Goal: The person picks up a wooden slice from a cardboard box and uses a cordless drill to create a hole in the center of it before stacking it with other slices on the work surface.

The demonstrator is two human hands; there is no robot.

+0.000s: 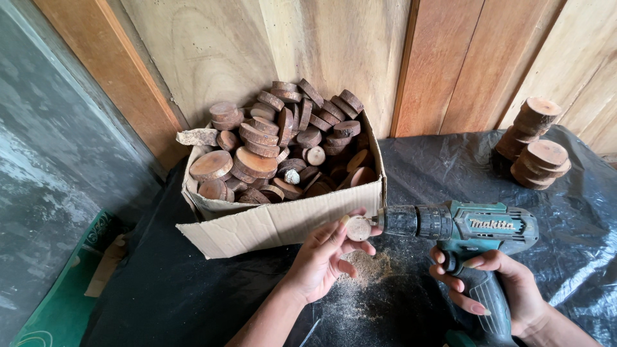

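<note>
My left hand (324, 257) pinches a small round wooden slice (358, 229) upright between thumb and fingers, just in front of a cardboard box. My right hand (501, 286) grips the handle of a teal and black cordless drill (463, 228), held level and pointing left. The drill's tip touches the face of the slice. A small heap of sawdust (369, 266) lies on the black plastic sheet (193, 295) right under the slice.
The open cardboard box (283, 222) is piled high with several round wooden slices (276, 144). Two short stacks of wooden slices (533, 144) stand at the right on the sheet. Wooden wall planks (334, 51) rise behind; a grey wall (45, 167) runs along the left.
</note>
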